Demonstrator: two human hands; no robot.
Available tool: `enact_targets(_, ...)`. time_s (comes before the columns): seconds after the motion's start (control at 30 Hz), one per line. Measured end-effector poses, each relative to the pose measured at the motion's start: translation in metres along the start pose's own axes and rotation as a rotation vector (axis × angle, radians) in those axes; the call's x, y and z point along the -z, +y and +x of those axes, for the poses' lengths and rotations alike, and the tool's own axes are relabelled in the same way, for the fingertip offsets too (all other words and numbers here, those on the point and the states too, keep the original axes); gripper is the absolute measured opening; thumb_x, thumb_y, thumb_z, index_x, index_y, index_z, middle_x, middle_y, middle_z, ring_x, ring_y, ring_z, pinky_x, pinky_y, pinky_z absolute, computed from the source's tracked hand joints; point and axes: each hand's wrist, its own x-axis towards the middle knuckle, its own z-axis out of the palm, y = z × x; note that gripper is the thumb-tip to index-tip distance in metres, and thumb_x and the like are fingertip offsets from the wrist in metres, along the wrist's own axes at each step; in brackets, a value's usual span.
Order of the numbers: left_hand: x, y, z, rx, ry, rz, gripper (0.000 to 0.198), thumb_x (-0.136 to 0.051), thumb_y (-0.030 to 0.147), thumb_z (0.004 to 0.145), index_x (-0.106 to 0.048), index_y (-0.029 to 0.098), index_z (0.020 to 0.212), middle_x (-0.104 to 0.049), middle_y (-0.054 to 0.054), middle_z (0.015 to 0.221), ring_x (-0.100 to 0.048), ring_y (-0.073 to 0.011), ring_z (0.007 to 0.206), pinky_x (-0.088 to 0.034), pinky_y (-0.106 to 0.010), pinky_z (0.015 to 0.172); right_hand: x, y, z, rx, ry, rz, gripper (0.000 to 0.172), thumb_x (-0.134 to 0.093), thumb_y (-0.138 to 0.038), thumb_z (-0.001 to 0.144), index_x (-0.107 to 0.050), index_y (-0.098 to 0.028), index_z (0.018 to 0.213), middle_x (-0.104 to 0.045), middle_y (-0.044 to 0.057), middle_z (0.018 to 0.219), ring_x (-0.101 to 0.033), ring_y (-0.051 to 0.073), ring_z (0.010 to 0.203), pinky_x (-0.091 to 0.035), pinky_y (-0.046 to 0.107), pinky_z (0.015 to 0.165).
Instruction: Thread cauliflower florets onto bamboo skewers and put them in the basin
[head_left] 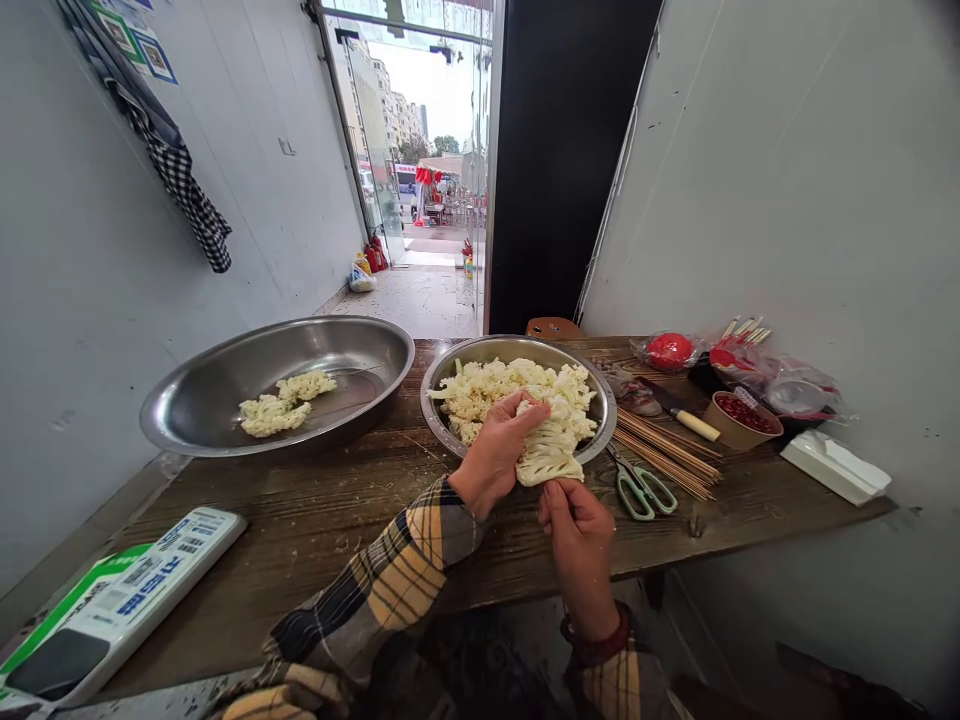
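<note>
My left hand (496,447) is closed around a pale cauliflower piece (551,455), its stems fanned toward me, just over the near rim of a steel bowl. The round bowl (609,420) is heaped with cauliflower florets (517,378). At the lower edge of the held piece, my right hand (579,530) has thumb and fingers pinched together; whatever lies between them is hidden. To the right of the bowl are a bundle of thin wooden skewers (667,452) and green-handled scissors (643,490). A larger steel basin (352,410) at left holds several cauliflower pieces (289,402).
On the right lie a knife (694,424), a paper bowl of red contents (746,415), plastic-wrapped items (799,390) and a white box (836,465). A white-and-green box-like object (124,600) occupies the table's near left. Walls flank both sides; a glass door (375,150) stands ahead.
</note>
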Motion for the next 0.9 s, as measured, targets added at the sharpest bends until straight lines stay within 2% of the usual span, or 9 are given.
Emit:
enact_targets(0.37, 0.002, 0.002, -0.007, -0.043, -0.011, -0.014, 0.028, -0.077, 0.026, 0.061, -0.053, 0.017, 0.071, -0.06, 0.003, 0.063, -0.057, -0.0104, 0.056, -0.044, -0.021, 0.052, 0.0, 0.002, 0.007, -0.012, 0.006, 0.023, 0.033, -0.052, -0.039, 0.088, -0.053, -0.019, 0.062, -0.047, -0.005, 0.051, -0.042, 0.01, 0.046, -0.034, 0.022, 0.048)
enact_targets(0.47, 0.008, 0.003, -0.003, -0.085, 0.036, -0.068, 0.029, -0.078, 0.027, 0.06, -0.055, 0.016, 0.072, -0.06, 0.003, 0.065, -0.056, -0.0095, 0.058, -0.045, -0.022, 0.056, 0.003, 0.0, 0.016, -0.02, -0.07, 0.034, 0.032, -0.053, -0.039, 0.087, -0.057, -0.018, 0.064, -0.052, -0.003, 0.055, -0.045, 0.01, 0.049, -0.036, 0.023, 0.05)
enact_targets(0.53, 0.013, 0.003, 0.002, -0.111, 0.072, -0.092, 0.029, -0.079, 0.028, 0.059, -0.056, 0.015, 0.072, -0.06, 0.003, 0.065, -0.056, -0.0094, 0.058, -0.046, -0.022, 0.058, 0.006, -0.002, 0.019, -0.027, -0.165, 0.039, 0.029, -0.053, -0.04, 0.087, -0.062, -0.017, 0.072, -0.055, -0.002, 0.059, -0.047, 0.01, 0.052, -0.038, 0.023, 0.052)
enact_targets(0.6, 0.018, 0.004, 0.006, -0.138, 0.096, -0.1, 0.029, -0.079, 0.028, 0.059, -0.057, 0.015, 0.071, -0.061, 0.003, 0.065, -0.057, -0.0096, 0.059, -0.046, -0.023, 0.059, 0.009, -0.003, 0.02, -0.048, -0.237, 0.049, 0.027, -0.054, -0.04, 0.087, -0.067, -0.016, 0.089, -0.058, -0.002, 0.062, -0.05, 0.011, 0.053, -0.04, 0.024, 0.054)
enact_targets(0.67, 0.021, 0.005, 0.011, -0.173, 0.111, -0.103, 0.029, -0.08, 0.028, 0.059, -0.056, 0.015, 0.069, -0.061, 0.004, 0.063, -0.057, -0.0092, 0.058, -0.046, -0.022, 0.059, 0.012, -0.002, 0.017, -0.08, -0.259, 0.05, 0.033, -0.055, -0.039, 0.086, -0.066, -0.015, 0.106, -0.058, -0.002, 0.062, -0.05, 0.011, 0.053, -0.041, 0.024, 0.053)
enact_targets(0.8, 0.024, 0.009, 0.016, -0.156, 0.046, -0.105, 0.03, -0.078, 0.037, 0.064, -0.061, 0.015, 0.077, -0.064, 0.001, 0.068, -0.06, -0.0117, 0.062, -0.048, -0.024, 0.063, 0.014, 0.001, 0.015, -0.107, -0.208, 0.054, 0.036, -0.057, -0.04, 0.085, -0.068, -0.013, 0.107, -0.057, -0.002, 0.059, -0.046, 0.01, 0.049, -0.038, 0.023, 0.049)
enact_targets(0.9, 0.026, 0.014, 0.017, -0.067, -0.042, -0.186, 0.044, -0.068, 0.053, 0.071, -0.065, 0.014, 0.09, -0.069, -0.007, 0.083, -0.065, -0.0184, 0.077, -0.051, -0.03, 0.073, 0.01, 0.001, 0.017, -0.114, -0.151, 0.096, 0.037, -0.058, -0.04, 0.084, -0.069, -0.013, 0.106, -0.054, -0.003, 0.057, -0.042, 0.008, 0.047, -0.035, 0.022, 0.046)
